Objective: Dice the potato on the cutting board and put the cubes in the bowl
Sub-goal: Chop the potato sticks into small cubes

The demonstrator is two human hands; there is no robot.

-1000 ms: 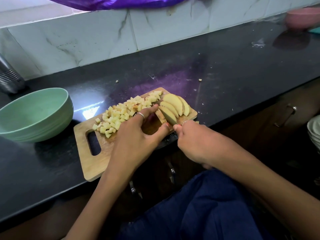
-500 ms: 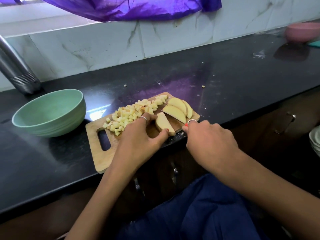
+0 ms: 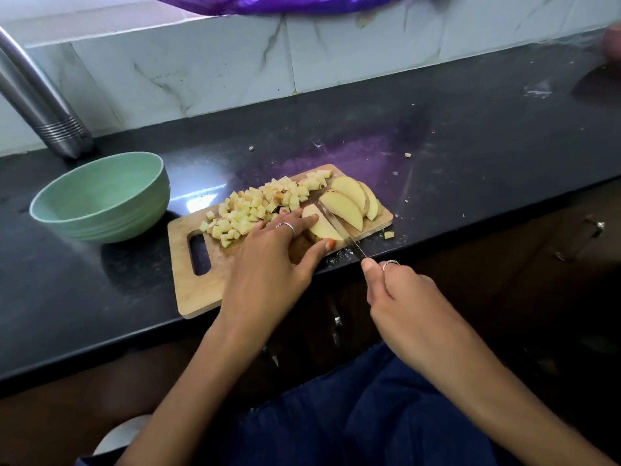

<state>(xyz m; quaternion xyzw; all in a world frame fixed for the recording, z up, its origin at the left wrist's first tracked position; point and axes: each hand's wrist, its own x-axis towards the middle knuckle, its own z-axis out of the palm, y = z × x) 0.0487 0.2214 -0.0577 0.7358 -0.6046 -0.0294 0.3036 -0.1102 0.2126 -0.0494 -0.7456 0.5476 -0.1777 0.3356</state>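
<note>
One potato slice (image 3: 321,227) now lies apart at the cutting board (image 3: 201,290) 's five o'clock, steadied by your left hand (image 3: 268,260); your right hand (image 3: 400,294) grips the knife (image 3: 346,235), bowl (image 3: 100,200) at nine o'clock unfilled

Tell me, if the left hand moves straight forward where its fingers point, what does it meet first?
Probably the two uncut potato slices; the left hand already rests on the nearer slice, with the knife blade between, though depth is unclear.

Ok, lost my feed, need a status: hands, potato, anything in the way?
Left hand pinning potato slice; right hand gripping knife. Cubes piled on board, bowl empty. Nothing blocking.
</note>
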